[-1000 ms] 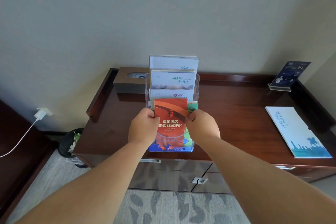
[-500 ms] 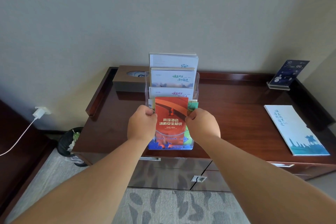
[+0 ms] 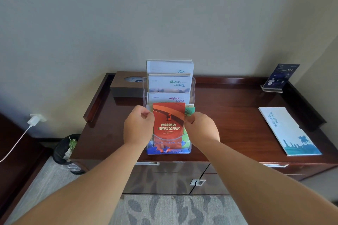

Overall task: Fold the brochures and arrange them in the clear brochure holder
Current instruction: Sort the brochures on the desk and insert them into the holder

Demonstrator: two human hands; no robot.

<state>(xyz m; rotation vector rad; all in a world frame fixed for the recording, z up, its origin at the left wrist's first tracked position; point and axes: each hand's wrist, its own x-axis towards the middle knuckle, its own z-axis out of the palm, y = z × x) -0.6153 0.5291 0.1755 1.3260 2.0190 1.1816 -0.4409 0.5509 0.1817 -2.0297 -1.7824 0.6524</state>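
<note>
A clear brochure holder [image 3: 193,86] stands on the dark wooden cabinet [image 3: 228,115]. Its back tiers hold white-and-blue brochures [image 3: 169,84]. A red brochure [image 3: 169,122] stands upright in the front pocket, with its lower part behind the clear front wall. A green brochure [image 3: 190,110] peeks out behind its right side. My left hand [image 3: 139,127] has curled fingers at the red brochure's left edge. My right hand [image 3: 201,129] pinches its right edge, thumb in front.
A white-and-teal brochure [image 3: 289,131] lies flat on the cabinet's right side. A dark sign in a clear stand [image 3: 279,76] is at the back right. A brown tissue box [image 3: 128,86] sits left of the holder. A black bin [image 3: 66,149] stands on the floor at the left.
The red brochure stays in the front pocket between both hands. My left hand's fingers have slid back from over its face to its left edge.
</note>
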